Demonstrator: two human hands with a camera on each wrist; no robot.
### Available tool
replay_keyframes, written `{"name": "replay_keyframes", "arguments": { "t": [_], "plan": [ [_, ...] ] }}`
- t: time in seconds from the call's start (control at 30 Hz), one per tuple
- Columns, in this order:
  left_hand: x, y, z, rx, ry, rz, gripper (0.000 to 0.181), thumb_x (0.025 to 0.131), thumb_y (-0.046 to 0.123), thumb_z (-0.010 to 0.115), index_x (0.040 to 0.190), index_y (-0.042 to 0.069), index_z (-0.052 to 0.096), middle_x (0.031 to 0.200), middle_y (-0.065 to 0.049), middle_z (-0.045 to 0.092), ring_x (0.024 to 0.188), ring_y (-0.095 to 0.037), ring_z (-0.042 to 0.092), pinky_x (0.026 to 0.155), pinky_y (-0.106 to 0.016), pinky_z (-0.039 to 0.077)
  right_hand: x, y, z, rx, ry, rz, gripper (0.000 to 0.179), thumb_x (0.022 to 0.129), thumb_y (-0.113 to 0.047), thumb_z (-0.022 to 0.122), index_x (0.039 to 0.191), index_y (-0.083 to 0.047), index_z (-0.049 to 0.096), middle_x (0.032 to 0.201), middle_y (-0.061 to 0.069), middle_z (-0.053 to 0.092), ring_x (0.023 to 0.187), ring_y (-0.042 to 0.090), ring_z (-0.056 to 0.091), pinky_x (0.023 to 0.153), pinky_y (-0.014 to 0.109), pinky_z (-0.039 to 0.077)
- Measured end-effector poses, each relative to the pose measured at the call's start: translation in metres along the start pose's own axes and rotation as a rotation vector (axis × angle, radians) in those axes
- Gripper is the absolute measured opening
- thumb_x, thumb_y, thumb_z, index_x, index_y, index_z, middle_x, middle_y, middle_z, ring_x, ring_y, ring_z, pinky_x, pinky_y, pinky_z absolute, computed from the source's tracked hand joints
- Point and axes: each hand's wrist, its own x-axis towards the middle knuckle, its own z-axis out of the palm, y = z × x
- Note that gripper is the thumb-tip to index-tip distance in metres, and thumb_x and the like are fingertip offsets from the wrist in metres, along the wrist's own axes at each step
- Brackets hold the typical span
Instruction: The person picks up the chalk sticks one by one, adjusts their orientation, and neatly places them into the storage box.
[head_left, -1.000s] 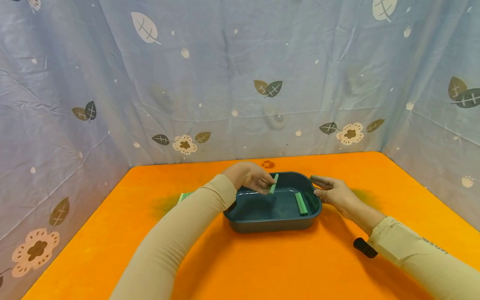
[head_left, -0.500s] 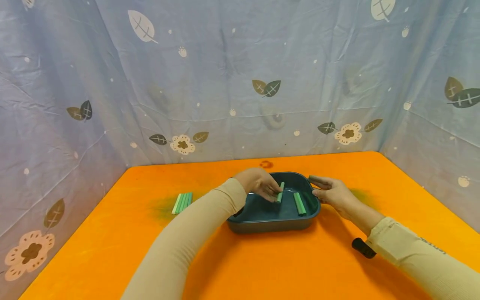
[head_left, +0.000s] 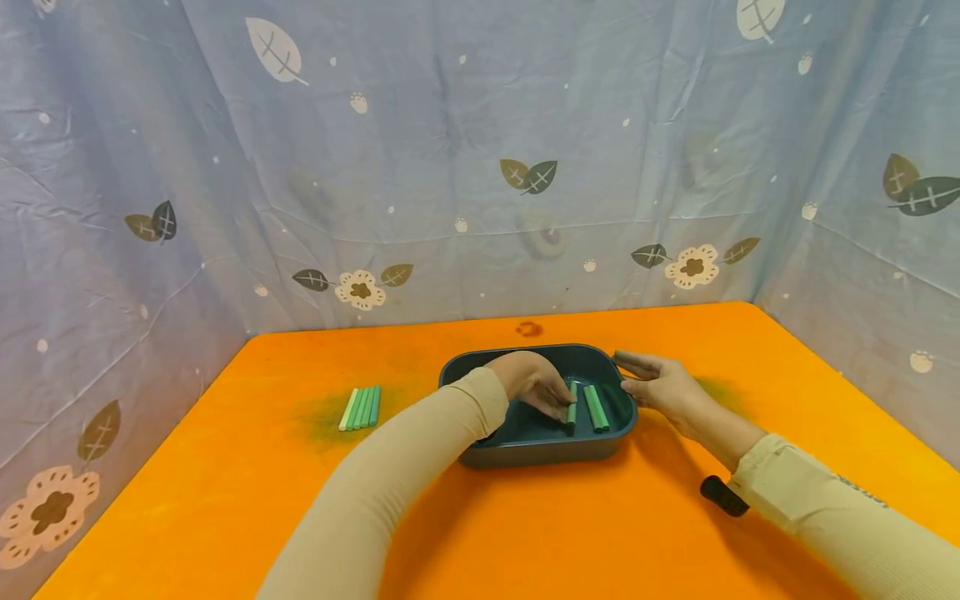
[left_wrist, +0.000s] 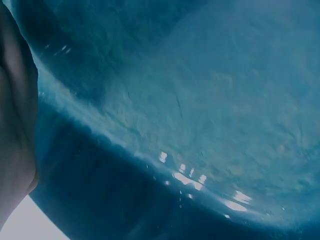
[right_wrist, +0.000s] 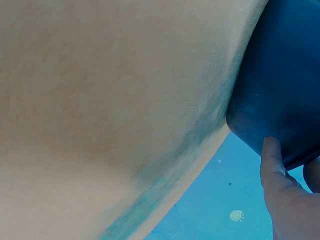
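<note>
A dark blue-green tray (head_left: 543, 452) with rounded corners stands on the orange table. Inside it, my left hand (head_left: 531, 385) pinches a green chalk stick (head_left: 573, 405) low over the tray's floor; whether the stick touches the floor I cannot tell. Just right of it lies a pair of green chalk sticks (head_left: 597, 408), side by side. My right hand (head_left: 670, 392) rests against the tray's right end with fairly straight fingers. In the right wrist view, a finger (right_wrist: 272, 162) touches the outer wall of the tray (right_wrist: 280, 75). The left wrist view shows mostly the tray's inside (left_wrist: 200, 110).
Left of the tray, several chalk sticks (head_left: 360, 408) lie in a tight row, the leftmost palest. Green dust smears (head_left: 318, 417) mark the orange cloth. A patterned curtain (head_left: 420, 167) encloses the back and sides. A black object (head_left: 724, 496) shows beneath the right wrist.
My left hand has moved right and down into the tray with its chalk stick, close to the pair. The row at left has come into full view. My right hand has stayed at the tray's end.
</note>
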Motion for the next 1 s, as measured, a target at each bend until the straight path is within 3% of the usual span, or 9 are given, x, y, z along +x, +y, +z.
{"name": "replay_keyframes", "arguments": {
  "t": [0.1, 0.13, 0.33, 0.4, 0.5, 0.67, 0.73, 0.9, 1.0],
  "plan": [
    [0.006, 0.0, 0.0, 0.017, -0.001, -0.026, 0.031, 0.098, -0.002, 0.054, 0.128, -0.01, 0.055, 0.13, -0.028, 0.053, 0.124, -0.037, 0.052, 0.103, -0.034, 0.045, 0.0, -0.001, 0.001, 0.003, 0.001, 0.004, 0.056, 0.102, -0.001, 0.047, 0.151, 0.005, 0.022, 0.153, 0.026, 0.023, 0.132, 0.045, 0.037, 0.09, 0.033, 0.051],
    [0.02, -0.001, -0.003, 0.012, -0.01, -0.036, 0.027, 0.097, -0.002, 0.056, 0.123, -0.01, 0.059, 0.124, -0.028, 0.056, 0.117, -0.038, 0.057, 0.098, -0.034, 0.05, 0.0, -0.001, 0.001, 0.002, 0.001, 0.003, 0.056, 0.102, -0.001, 0.048, 0.151, 0.005, 0.022, 0.153, 0.026, 0.023, 0.13, 0.044, 0.04, 0.089, 0.033, 0.052],
    [0.154, -0.018, -0.031, -0.025, 0.025, -0.038, 0.014, 0.09, 0.0, 0.067, 0.102, -0.007, 0.064, 0.107, -0.025, 0.06, 0.09, -0.039, 0.066, 0.072, -0.039, 0.06, 0.0, -0.002, 0.002, -0.002, 0.009, 0.003, 0.056, 0.102, -0.001, 0.048, 0.151, 0.005, 0.023, 0.153, 0.026, 0.024, 0.123, 0.037, 0.047, 0.083, 0.029, 0.052],
    [0.174, -0.019, -0.034, -0.007, 0.032, -0.034, 0.017, 0.088, 0.002, 0.071, 0.102, -0.007, 0.065, 0.107, -0.024, 0.061, 0.091, -0.038, 0.066, 0.074, -0.039, 0.06, 0.001, -0.002, 0.002, -0.001, 0.01, 0.003, 0.055, 0.102, -0.001, 0.048, 0.151, 0.005, 0.023, 0.153, 0.025, 0.024, 0.126, 0.039, 0.045, 0.085, 0.03, 0.052],
    [0.168, -0.016, -0.032, 0.008, 0.011, -0.04, 0.016, 0.086, 0.003, 0.074, 0.097, -0.006, 0.066, 0.101, -0.023, 0.063, 0.087, -0.036, 0.067, 0.07, -0.037, 0.06, 0.001, -0.003, 0.002, 0.0, 0.007, 0.001, 0.055, 0.102, -0.001, 0.048, 0.151, 0.005, 0.023, 0.153, 0.025, 0.024, 0.13, 0.043, 0.04, 0.087, 0.031, 0.051],
    [0.104, -0.01, -0.01, 0.016, 0.053, -0.02, 0.018, 0.093, 0.001, 0.065, 0.108, -0.008, 0.065, 0.11, -0.026, 0.062, 0.101, -0.036, 0.065, 0.086, -0.037, 0.057, 0.0, -0.002, 0.002, -0.011, 0.008, -0.002, 0.055, 0.102, -0.001, 0.048, 0.15, 0.006, 0.023, 0.153, 0.026, 0.024, 0.13, 0.043, 0.04, 0.087, 0.032, 0.051],
    [0.097, -0.009, -0.008, 0.007, 0.062, -0.008, 0.022, 0.092, 0.0, 0.066, 0.111, -0.01, 0.064, 0.113, -0.027, 0.062, 0.103, -0.037, 0.064, 0.088, -0.037, 0.056, -0.001, -0.002, 0.002, -0.015, 0.009, -0.003, 0.055, 0.102, -0.002, 0.048, 0.15, 0.006, 0.024, 0.152, 0.026, 0.025, 0.128, 0.042, 0.041, 0.086, 0.031, 0.052],
    [0.13, -0.011, -0.024, 0.014, 0.01, 0.003, 0.018, 0.091, -0.002, 0.066, 0.106, -0.012, 0.065, 0.109, -0.026, 0.063, 0.09, -0.037, 0.066, 0.07, -0.036, 0.06, -0.002, -0.001, 0.001, -0.018, 0.008, -0.007, 0.055, 0.102, -0.001, 0.048, 0.15, 0.007, 0.023, 0.152, 0.027, 0.025, 0.123, 0.038, 0.047, 0.081, 0.028, 0.052],
    [0.098, -0.005, -0.02, 0.034, 0.009, 0.01, 0.023, 0.094, -0.002, 0.061, 0.116, -0.011, 0.062, 0.115, -0.027, 0.062, 0.1, -0.039, 0.065, 0.081, -0.037, 0.058, -0.002, -0.001, 0.001, -0.015, 0.01, -0.004, 0.055, 0.102, -0.001, 0.048, 0.15, 0.006, 0.023, 0.152, 0.027, 0.025, 0.12, 0.035, 0.048, 0.079, 0.027, 0.052]
  ]
}}
